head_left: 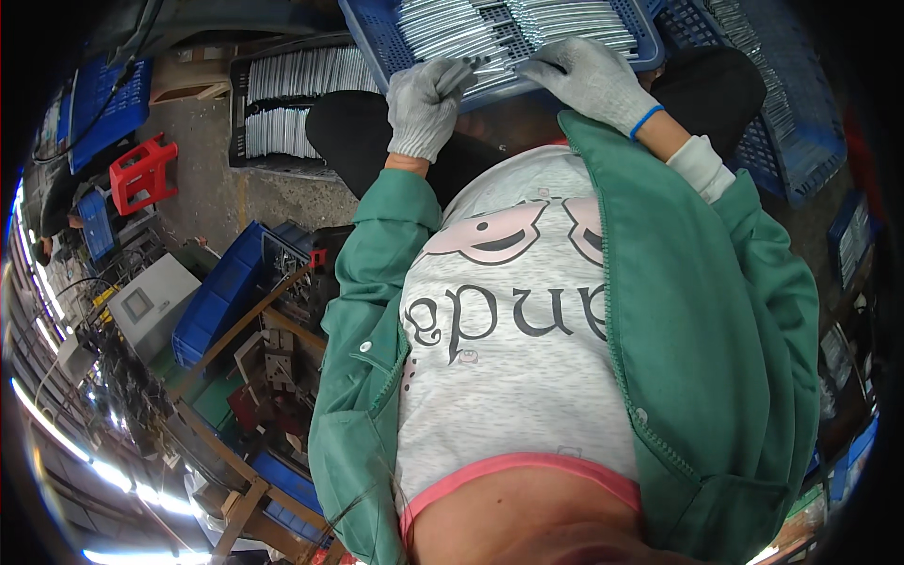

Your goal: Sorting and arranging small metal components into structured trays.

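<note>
Both hands wear pale knitted gloves and work at the near edge of a blue plastic basket (365, 26) that holds two rows of shiny thin metal rods (443, 33). At the basket's near left, my left hand (421, 108) is closed, its fingers curled and pressed together beside the rod ends. To its right, my right hand (595, 87), with a blue cuff, reaches over the basket's rim. Its thumb and fingers pinch together near the rods. Whatever sits between the fingertips of either hand is too small to make out.
A dark crate (239, 132) with more metal rods stands on the floor to the left. Another blue basket (800, 155) with rods is at the right. Farther left are a red plastic stool (143, 175), a blue bin (218, 292) and a grey control box (151, 303).
</note>
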Action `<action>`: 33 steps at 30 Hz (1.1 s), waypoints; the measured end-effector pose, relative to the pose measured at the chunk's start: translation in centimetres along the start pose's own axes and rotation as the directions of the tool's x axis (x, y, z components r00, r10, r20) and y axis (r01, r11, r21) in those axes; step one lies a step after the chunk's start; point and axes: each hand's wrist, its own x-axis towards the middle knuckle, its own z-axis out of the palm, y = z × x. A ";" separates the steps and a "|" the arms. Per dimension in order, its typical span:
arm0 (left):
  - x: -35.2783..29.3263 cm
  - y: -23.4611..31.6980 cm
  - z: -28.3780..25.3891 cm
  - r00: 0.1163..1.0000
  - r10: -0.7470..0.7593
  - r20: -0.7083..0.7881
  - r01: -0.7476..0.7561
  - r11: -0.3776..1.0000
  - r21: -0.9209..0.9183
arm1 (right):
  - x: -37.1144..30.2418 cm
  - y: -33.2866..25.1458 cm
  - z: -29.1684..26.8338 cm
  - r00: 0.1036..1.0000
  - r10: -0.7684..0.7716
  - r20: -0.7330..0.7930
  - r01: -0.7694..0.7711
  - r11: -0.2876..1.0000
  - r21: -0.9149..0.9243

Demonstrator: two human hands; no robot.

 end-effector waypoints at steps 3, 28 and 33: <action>0.7 0.2 0.4 0.989 -0.121 0.081 0.118 0.992 0.044 | -0.1 0.2 0.4 0.999 0.012 -0.045 -0.014 1.000 -0.026; 0.0 -1.0 -0.4 0.970 -0.078 0.228 0.113 0.983 -0.146 | -1.5 0.1 -0.5 0.992 -0.088 -0.091 0.086 0.996 -0.030; 0.0 -0.5 -0.6 0.984 0.042 0.172 -0.015 0.988 -0.157 | -1.6 0.2 -0.4 0.988 -0.132 -0.085 0.126 0.989 -0.072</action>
